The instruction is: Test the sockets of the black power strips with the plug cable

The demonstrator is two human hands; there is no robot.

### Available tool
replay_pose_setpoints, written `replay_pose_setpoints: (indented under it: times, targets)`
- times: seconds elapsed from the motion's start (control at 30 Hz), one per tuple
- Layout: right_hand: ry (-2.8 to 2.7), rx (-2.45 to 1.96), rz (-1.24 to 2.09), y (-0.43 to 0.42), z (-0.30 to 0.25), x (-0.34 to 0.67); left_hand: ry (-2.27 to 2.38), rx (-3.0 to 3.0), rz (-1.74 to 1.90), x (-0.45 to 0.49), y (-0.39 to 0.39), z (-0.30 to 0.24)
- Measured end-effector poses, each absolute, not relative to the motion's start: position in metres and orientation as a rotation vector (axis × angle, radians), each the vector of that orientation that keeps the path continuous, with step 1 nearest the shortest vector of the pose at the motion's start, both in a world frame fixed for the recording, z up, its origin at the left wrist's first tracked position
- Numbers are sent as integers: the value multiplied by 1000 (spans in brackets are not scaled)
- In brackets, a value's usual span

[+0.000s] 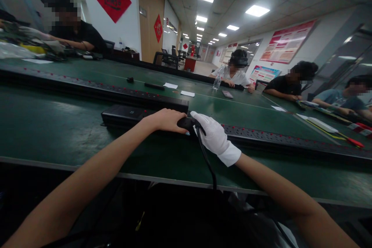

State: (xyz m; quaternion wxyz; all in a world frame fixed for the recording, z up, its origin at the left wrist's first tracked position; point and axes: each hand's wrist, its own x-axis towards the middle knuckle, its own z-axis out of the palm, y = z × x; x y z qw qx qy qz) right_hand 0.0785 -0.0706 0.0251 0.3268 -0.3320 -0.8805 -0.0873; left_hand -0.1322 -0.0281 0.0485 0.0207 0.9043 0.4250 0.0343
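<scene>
A long black power strip (252, 135) with rows of sockets and red marks lies across the green table in front of me. My left hand (170, 121), bare, is closed on a black plug (185, 123) over the strip's middle. From the other side, my right hand (213, 133), in a white dotted glove, grips the same plug where its black cable (207, 159) comes out. That cable hangs over the table's near edge. Whether the plug sits in a socket is hidden by my fingers. The strip's plain end section (124, 114) extends left of my hands.
A second black power strip (95, 87) lies just behind, to the left. Farther back are a small black piece (130, 80), paper slips (187, 93) and a water bottle (216, 81). A screwdriver (355, 142) lies at right. Several people sit around the table.
</scene>
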Motion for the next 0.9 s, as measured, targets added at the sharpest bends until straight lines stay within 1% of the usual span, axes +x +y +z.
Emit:
replay_pose_setpoints:
  times: [0.9]
  targets:
    - [-2304,-866,-258,-71,26,78,1346,2776,101,-132,-27,49]
